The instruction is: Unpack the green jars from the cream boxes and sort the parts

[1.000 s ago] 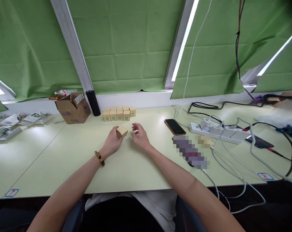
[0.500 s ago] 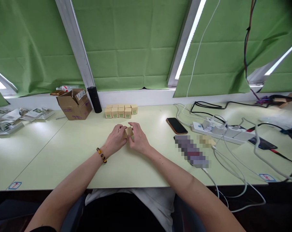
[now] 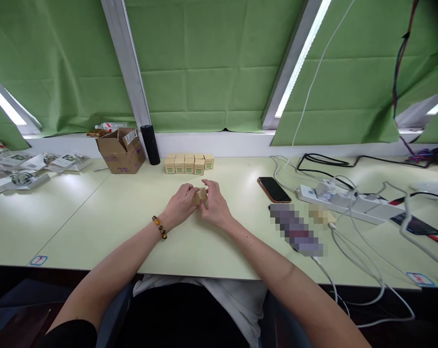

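Between my two hands is a small tan cardboard box [image 3: 201, 195], held just above or on the table; I cannot tell which. My left hand [image 3: 183, 203] grips its left side, thumb and fingers closed on it, with a beaded bracelet at the wrist. On the other side my right hand [image 3: 215, 205] has thumb and forefinger curved round the box's right side. Fingers partly cover the box. Behind the hands, several like small boxes [image 3: 189, 165] stand packed together in rows, with greenish labels on their fronts.
An opened carton [image 3: 123, 157] and a black cylinder [image 3: 150, 145] stand at the back left. Packaged items [image 3: 26, 169] lie far left. On the right are a phone [image 3: 274, 189], a blurred-out object [image 3: 296, 229], a white power strip [image 3: 344, 203] and tangled cables.
The view has shifted a little to the left, so the scene sits further right. Both hands keep hold of the small box, which appears slightly turned.
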`<state>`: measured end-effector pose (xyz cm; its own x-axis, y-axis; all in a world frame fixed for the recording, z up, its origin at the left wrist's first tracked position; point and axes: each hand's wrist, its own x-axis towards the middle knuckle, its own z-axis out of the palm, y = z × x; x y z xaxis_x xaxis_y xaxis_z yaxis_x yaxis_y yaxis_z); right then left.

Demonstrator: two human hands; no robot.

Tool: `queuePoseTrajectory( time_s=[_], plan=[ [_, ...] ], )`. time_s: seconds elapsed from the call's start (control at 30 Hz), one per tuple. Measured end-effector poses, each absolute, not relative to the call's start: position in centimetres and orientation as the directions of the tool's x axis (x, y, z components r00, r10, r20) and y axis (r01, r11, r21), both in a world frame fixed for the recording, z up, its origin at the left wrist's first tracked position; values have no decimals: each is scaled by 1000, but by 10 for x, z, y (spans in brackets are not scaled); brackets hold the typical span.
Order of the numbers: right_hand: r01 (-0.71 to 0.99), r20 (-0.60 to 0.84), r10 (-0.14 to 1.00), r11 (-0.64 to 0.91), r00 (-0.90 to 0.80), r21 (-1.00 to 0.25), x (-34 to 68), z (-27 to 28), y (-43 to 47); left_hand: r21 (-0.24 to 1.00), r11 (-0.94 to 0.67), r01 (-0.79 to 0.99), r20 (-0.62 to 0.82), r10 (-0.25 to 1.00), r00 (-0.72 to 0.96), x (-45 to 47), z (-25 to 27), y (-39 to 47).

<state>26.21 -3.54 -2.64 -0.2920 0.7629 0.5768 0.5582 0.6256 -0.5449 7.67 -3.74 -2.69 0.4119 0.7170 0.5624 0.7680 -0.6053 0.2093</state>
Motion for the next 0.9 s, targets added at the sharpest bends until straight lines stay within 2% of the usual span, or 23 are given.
queuePoseTrajectory(
  time_s=[0.27,0.43,0.9],
  plan=[
    [526,529,791,604,-307,-599,262,-26,-34,170,-620,766,557,702,444,77,-27,-38],
    [541,511,819,562,-259,-626,261,-27,-33,159,-616,771,550,704,449,78,-26,-38],
    [484,597,781,600,-183,-637,268,-29,-26,311,-594,742,564,743,359,77,-23,-38]
  ],
)
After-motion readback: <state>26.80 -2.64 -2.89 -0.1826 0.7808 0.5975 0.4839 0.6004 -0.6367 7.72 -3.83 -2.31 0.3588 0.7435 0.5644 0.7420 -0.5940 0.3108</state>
